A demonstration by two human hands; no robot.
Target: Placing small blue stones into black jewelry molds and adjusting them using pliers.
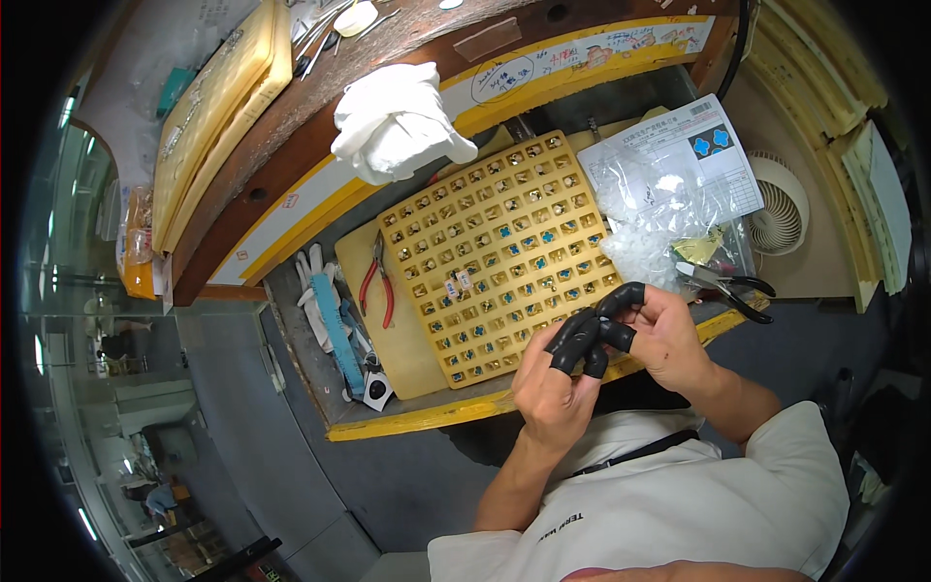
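Observation:
My left hand [562,373] and my right hand [655,335] meet just over the near right edge of a yellow tray. Black finger covers sit on several fingertips of both. The fingertips are pinched together, and whatever they hold between them is hidden or too small to make out. The yellow tray [472,231] has rows of square pockets with small metal pieces, some of them with blue four-petal shapes. Two small white tags [458,284] lie on the tray. Black-handled pliers [722,283] rest close to my right hand.
Red-handled pliers [375,281] lie on a board left of the tray. A white cloth [396,121] hangs at the bench edge. Clear plastic bags [659,194] and a printed sheet [732,179] lie at the right, beside a round fan [779,204]. The drawer's yellow front edge [427,421] runs nearest me.

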